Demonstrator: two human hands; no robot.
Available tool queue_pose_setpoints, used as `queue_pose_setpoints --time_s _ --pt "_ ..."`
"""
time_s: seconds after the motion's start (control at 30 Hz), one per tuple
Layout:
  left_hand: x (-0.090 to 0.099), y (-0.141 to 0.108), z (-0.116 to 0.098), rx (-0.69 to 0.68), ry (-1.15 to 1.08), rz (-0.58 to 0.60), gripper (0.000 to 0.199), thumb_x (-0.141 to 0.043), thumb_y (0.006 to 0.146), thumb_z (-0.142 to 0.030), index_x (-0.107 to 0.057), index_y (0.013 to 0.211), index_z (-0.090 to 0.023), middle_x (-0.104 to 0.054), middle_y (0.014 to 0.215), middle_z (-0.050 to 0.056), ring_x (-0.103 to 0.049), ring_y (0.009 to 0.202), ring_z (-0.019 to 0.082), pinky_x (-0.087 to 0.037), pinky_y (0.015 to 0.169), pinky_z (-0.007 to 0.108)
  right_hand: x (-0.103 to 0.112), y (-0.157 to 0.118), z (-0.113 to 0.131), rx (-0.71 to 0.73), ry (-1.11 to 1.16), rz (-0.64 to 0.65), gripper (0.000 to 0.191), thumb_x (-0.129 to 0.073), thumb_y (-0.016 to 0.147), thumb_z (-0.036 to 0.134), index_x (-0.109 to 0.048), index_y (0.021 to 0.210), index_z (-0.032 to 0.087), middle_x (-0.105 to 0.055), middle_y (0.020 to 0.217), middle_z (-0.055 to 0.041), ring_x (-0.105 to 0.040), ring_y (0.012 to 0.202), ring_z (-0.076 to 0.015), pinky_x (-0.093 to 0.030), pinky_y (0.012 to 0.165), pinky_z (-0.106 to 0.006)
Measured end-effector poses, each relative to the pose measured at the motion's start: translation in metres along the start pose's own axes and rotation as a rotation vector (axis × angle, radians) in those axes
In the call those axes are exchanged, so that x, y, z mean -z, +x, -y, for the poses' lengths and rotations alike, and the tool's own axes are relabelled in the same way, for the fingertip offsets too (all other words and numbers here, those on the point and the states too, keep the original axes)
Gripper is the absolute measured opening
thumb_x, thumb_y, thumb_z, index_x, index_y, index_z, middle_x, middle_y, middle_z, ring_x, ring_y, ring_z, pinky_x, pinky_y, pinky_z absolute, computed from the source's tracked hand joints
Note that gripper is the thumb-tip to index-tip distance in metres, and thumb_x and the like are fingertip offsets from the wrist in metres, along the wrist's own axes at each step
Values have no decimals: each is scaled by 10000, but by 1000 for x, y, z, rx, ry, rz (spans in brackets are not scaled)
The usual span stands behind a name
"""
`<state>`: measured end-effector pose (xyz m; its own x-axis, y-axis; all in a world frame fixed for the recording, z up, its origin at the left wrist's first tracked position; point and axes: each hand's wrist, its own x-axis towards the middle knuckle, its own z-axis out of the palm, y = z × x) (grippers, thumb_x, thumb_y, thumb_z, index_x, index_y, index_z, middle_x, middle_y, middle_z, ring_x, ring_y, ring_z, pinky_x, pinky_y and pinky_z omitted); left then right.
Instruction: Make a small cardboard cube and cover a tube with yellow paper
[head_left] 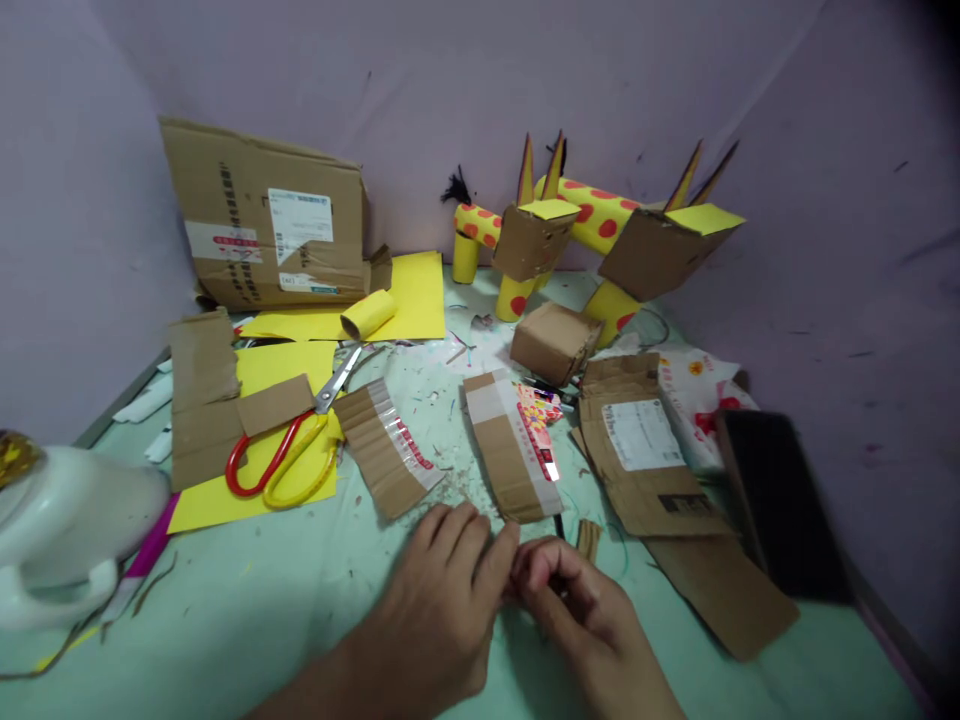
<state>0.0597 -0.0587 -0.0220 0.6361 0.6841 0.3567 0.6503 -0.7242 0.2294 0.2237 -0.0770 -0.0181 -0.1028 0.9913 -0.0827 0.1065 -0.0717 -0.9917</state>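
My left hand [446,595] is closed low in the middle of the view, its fingertips meeting those of my right hand [574,610]. The fingers of my right hand are curled into a pinch; whatever lies between the two hands is too small and dark to make out. Just beyond my left hand lies a ridged cardboard piece [386,455] with clear and red tape. Another taped cardboard piece [499,440] sits just past my fingertips, and a small brown strip [589,540] is beside my right hand.
Red and yellow scissors [289,460] rest on yellow paper [262,375]. Two spotted cardboard animals [536,240] stand behind a small box [555,342]. A white jug [82,510] is left; cardboard [667,500] and a black phone [780,500] lie right.
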Motion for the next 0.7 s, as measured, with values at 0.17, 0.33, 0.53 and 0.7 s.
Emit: queue_pose_setpoints --time_s 0.17,0.33,0.53,0.7 --pt "1 14 -4 355 -255 -162 496 -434 791 -85 -373 1282 -124 -645 1020 163 -646 795 226 -556 692 362 31 -1 13 309 -496 -125 141 -513 850 119 -560 864 252 -615 964 -31 -617 829 -157 -495 689 -240" --pt "-1 57 -5 885 -598 -55 596 -486 800 -211 -244 1339 -131 -585 1144 171 -598 573 157 -525 574 350 37 8 11 312 -504 -213 134 -506 858 118 -539 848 247 -607 949 -32 -613 862 -155 -502 687 -219" --pt "-11 72 2 961 -741 -103 559 -440 770 -141 -299 1311 -139 -574 874 57 -563 607 167 -455 551 303 34 7 6 353 -496 -192 171 -484 863 87 -535 840 248 -626 874 -13 -625 808 -142 -503 670 -208" --pt "16 48 -10 1036 -964 -255 303 -469 800 -253 -469 1099 -208 -459 663 -52 -457 499 104 -373 458 207 42 7 10 585 -625 -184 166 -585 826 165 -547 983 205 -593 1022 -74 -588 957 -188 -492 828 -287"
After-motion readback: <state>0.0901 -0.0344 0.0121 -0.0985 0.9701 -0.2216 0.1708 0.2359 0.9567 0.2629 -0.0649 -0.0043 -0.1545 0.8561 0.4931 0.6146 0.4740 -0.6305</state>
